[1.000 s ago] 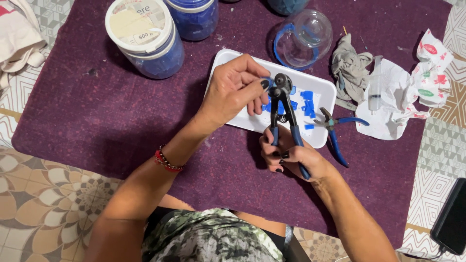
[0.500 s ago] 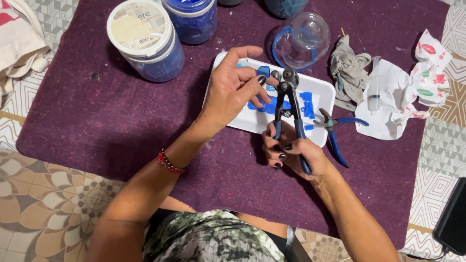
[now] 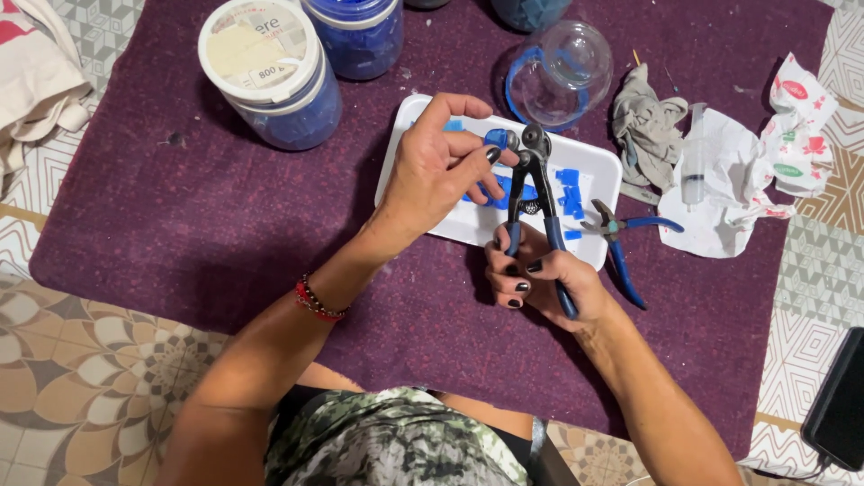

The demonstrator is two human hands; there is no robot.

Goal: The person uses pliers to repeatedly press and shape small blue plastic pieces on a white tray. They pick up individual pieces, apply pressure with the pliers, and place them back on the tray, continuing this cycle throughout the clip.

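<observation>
My right hand (image 3: 535,277) grips the blue handles of wheeled nippers (image 3: 531,184), jaws pointing up over a white tray (image 3: 594,162). My left hand (image 3: 441,171) pinches a small blue tile piece (image 3: 496,138) and holds it right at the nipper jaws. Several cut blue tile bits (image 3: 567,189) lie scattered in the tray under both hands.
Blue-handled pliers (image 3: 625,238) lie at the tray's right edge. Tubs of blue pieces (image 3: 279,76) and a clear glass bowl (image 3: 562,67) stand behind, all on a purple mat (image 3: 180,207). A grey rag (image 3: 643,126), a syringe (image 3: 693,157) on crumpled paper, and a dark phone (image 3: 837,405) lie to the right.
My left hand lifted a blue tile piece from the tray up to the nipper jaws. The nippers rose slightly and tilted more upright.
</observation>
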